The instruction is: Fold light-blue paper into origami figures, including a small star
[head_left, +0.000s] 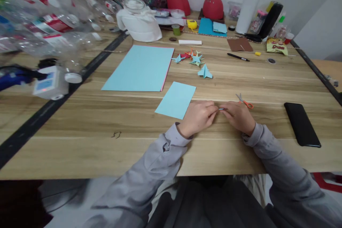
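A small piece of blue paper [221, 109] shows as a narrow strip between my fingertips; most of it is hidden. My left hand [200, 117] pinches its left end, and my right hand [238, 114] pinches the right end. Both hands are close to the table, near its front. Just beyond my right hand lie orange-handled scissors [245, 102], partly covered by it. A blue paper sheet [176, 99] lies flat beside my left hand, one corner next to the wrist. Farther back sits a folded blue paper plane [205, 72], with several folded paper pieces [196, 58] in blue, red and orange behind it.
A stack of large blue sheets [140, 67] lies at left, with pink beneath. To the right are a black phone [301, 124] and a pen [238, 57]. Plastic bottles [53, 25] crowd the left; a paper towel roll [248, 12] stands at the back.
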Tool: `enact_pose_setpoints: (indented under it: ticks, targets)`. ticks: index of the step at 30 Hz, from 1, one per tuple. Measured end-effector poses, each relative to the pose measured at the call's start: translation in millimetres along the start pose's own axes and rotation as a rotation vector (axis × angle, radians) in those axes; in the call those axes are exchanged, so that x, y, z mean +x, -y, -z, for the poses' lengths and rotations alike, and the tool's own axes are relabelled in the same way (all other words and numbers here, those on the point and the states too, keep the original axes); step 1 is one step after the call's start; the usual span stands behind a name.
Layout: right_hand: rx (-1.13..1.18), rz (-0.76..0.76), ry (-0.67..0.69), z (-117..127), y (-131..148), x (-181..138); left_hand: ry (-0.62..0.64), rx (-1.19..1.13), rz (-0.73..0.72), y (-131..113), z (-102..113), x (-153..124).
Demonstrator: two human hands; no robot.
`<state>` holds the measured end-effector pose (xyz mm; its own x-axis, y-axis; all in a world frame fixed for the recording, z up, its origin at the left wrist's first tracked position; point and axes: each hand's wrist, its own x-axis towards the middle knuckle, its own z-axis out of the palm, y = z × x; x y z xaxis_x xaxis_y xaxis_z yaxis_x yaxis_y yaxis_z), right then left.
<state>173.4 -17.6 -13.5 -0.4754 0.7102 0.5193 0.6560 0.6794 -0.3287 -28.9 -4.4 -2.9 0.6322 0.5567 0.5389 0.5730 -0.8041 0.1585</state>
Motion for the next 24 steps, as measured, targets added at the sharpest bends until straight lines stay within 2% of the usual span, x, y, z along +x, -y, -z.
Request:
enact_pose_setpoints:
  ticks: [6,17,20,24]
  targets:
    - [-0.007,0.003,-0.002,1.2,0.3,-0.3,-0.011,0.020,-0.010,1.0,-1.0,-0.2]
    - [0.002,-0.138,-0.013,-1.6,-1.8,-1.2,-0.014,0.028,-0.012,1.9,-1.9,-0.3]
    - [0.037,-0.111,-0.036,-0.5,-1.4,0.0,-0.011,0.011,-0.004,2.9,-2.2,-0.6]
    - [0.052,-0.046,0.012,0.2,2.3,0.7,0.012,-0.036,0.004,2.9,-2.7,-0.6]
